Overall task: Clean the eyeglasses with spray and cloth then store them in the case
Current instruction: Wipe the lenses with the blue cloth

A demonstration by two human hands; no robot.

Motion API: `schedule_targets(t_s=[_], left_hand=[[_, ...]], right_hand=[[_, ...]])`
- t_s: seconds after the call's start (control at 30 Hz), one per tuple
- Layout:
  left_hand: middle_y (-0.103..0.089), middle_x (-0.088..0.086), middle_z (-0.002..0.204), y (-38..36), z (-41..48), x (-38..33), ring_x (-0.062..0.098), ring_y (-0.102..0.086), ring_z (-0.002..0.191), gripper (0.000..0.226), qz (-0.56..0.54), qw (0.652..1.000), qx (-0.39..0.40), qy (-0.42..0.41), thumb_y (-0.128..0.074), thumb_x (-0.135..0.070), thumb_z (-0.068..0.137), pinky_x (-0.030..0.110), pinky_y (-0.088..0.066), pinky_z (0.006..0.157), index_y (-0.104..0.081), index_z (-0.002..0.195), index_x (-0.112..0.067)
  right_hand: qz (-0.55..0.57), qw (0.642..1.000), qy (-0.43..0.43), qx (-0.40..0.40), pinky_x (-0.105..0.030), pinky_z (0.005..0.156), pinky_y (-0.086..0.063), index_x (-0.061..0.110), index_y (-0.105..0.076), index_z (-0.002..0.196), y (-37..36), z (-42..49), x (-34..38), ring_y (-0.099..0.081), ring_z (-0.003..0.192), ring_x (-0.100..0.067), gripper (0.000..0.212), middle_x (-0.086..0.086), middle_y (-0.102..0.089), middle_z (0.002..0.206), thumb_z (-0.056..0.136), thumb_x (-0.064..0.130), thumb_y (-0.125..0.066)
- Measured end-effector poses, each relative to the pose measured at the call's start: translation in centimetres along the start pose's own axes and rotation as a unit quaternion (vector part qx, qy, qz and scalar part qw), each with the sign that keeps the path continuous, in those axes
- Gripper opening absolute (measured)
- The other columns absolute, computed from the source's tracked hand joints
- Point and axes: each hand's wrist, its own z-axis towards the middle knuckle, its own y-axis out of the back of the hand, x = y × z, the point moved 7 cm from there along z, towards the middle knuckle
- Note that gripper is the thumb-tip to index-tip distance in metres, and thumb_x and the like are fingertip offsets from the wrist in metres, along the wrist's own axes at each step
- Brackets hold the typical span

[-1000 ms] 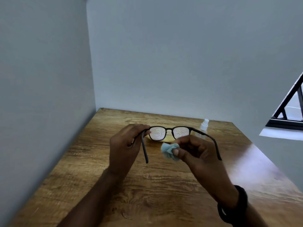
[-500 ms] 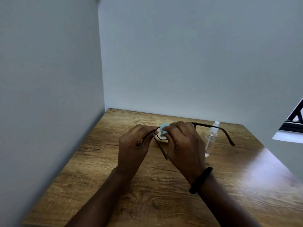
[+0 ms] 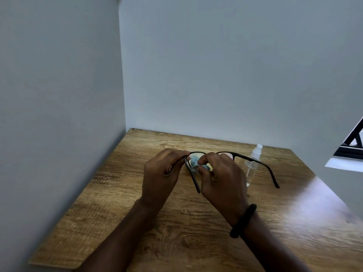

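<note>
I hold dark-framed eyeglasses above the wooden table, arms unfolded toward me. My left hand grips the frame at its left hinge. My right hand pinches a crumpled light-blue cloth against the left lens, which it mostly hides. The right arm of the glasses sticks out free to the right. A small clear spray bottle stands upright on the table behind that arm. A sliver of something yellow shows on the table behind my hands.
Grey walls close the table at the left and back. A window with a dark frame shows at the right edge. Light glares on the table's right side. A black band circles my right wrist.
My right hand brought the cloth up from below the frame onto the left lens and rubs it there. The view shifted, so the table sits further right.
</note>
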Motion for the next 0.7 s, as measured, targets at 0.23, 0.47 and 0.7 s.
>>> schedule_targets(t_s=[0.23,0.47,0.7], left_hand=[[-0.078,0.002,0.102,-0.3,0.0,-0.5,0.008,-0.074,0.096,0.022,-0.02,1.0,0.009,-0.001,-0.067,-0.018,0.096,0.031,-0.061,0.08,-0.078,0.11,-0.006],[-0.078,0.003,0.101,-0.2,0.0,-0.6,0.01,-0.074,0.093,0.021,-0.014,1.0,-0.003,-0.005,-0.067,-0.018,0.096,0.03,-0.061,0.078,-0.079,0.109,-0.006],[-0.078,0.004,0.096,-0.1,0.0,-0.1,0.013,-0.074,0.088,0.014,-0.017,1.0,0.004,-0.004,-0.075,-0.004,0.091,0.032,-0.06,0.074,-0.079,0.104,-0.003]], right_hand=[[-0.085,0.996,0.007,-0.039,-0.03,0.055,-0.04,0.012,-0.061,0.081,1.1,0.3,0.4,-0.056,0.071,-0.021,0.015,-0.001,-0.064,0.078,0.076,0.007,-0.074],[-0.034,0.998,-0.012,-0.058,-0.039,0.059,-0.05,0.013,-0.063,0.082,0.5,1.2,0.0,-0.06,0.075,-0.023,0.015,-0.001,-0.067,0.08,0.078,0.009,-0.077],[0.064,0.995,-0.062,-0.043,-0.017,0.056,-0.039,0.016,-0.067,0.083,-0.5,1.0,-0.4,-0.057,0.066,-0.006,0.012,0.005,-0.071,0.082,0.079,0.014,-0.079]])
